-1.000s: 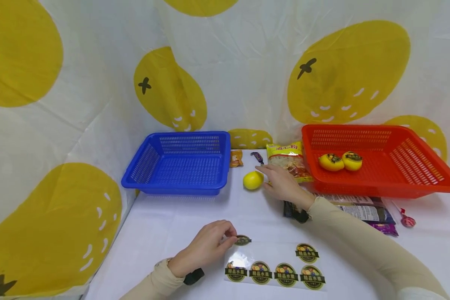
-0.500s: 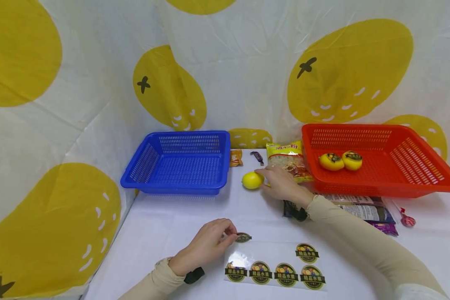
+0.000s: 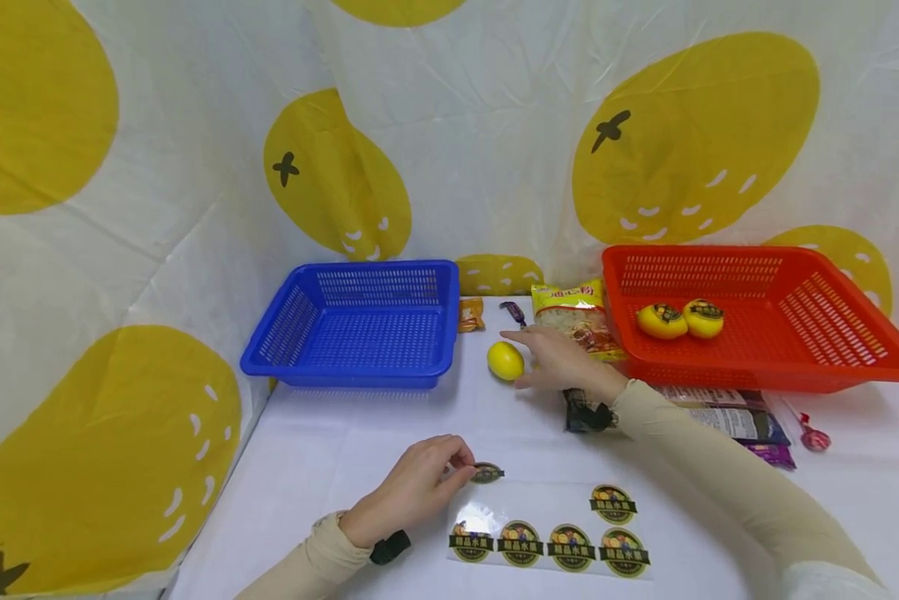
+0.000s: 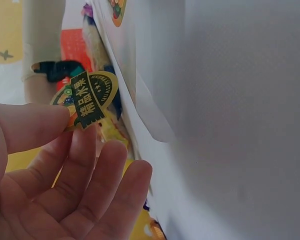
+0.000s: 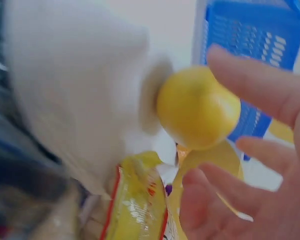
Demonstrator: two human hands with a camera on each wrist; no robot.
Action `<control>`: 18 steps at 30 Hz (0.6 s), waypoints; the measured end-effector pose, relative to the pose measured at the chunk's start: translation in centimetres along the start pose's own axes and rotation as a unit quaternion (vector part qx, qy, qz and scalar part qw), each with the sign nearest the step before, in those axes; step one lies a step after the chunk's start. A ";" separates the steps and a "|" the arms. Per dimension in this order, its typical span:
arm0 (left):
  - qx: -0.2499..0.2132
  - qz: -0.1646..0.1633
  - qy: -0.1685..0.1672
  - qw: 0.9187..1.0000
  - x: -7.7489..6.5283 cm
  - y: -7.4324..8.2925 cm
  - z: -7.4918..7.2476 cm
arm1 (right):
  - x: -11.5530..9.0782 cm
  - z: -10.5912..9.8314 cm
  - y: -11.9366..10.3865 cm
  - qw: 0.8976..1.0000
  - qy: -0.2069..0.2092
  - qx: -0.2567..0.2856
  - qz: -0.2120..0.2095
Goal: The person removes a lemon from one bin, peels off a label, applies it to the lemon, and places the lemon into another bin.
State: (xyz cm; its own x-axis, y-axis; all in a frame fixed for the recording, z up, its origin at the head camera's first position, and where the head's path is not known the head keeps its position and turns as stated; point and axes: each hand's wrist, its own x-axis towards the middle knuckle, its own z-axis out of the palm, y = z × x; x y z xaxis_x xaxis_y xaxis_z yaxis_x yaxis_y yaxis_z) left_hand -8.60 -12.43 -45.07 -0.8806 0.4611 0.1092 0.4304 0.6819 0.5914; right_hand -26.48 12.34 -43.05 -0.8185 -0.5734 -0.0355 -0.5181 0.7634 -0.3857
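Note:
My left hand point(image 3: 419, 483) pinches an oval dark-and-gold sticker point(image 4: 87, 99) between thumb and index finger; the other fingers are loosely bent. A sheet of round stickers point(image 3: 542, 500) lies on the table just right of that hand. A yellow lemon point(image 3: 506, 361) rests on the white table between the two baskets. Around its right side my right hand point(image 3: 561, 360) stands with thumb and fingers spread. In the right wrist view the thumb overlaps the edge of the lemon point(image 5: 197, 107); whether it touches cannot be made out.
A blue basket point(image 3: 359, 379) stands at left. The red basket point(image 3: 764, 375) at right holds two stickered lemons point(image 3: 662, 322). Near the right hand lie a yellow food packet point(image 3: 569, 308), a small dark-wrapped candy point(image 3: 512, 313) and an orange packet point(image 3: 471, 315). A lollipop point(image 3: 815, 438) lies farther right.
The right hand's fingers closed up to the lemon, then spread apart again. The lemon has turned, its long axis now slanting. The left hand stays nearly still with its sticker.

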 end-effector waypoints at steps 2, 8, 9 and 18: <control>-0.004 0.002 0.001 1.000 0.2 -0.1 0.1 | 0.6 -0.4 0.2 0.999 -0.030 0.031 -0.005; -0.018 0.000 0.002 1.000 0.6 0.0 0.3 | 1.8 -1.3 0.8 0.990 -0.096 0.101 0.018; -0.020 -0.001 0.002 1.000 0.7 0.0 0.3 | 1.9 -1.3 0.9 0.989 -0.100 0.106 0.017; -0.062 -0.007 0.023 0.998 1.9 -0.1 0.1 | 2.8 -0.4 1.3 0.990 -0.086 0.108 -0.025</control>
State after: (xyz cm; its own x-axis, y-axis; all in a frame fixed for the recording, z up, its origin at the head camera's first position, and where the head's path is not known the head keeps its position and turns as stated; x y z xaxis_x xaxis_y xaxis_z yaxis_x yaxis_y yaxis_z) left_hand -10.25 -11.58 -44.98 -0.8957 0.4239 0.1344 0.3926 0.6120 0.6865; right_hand -29.56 11.78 -43.26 -0.7287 -0.6656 -0.1613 -0.4766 0.6619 -0.5785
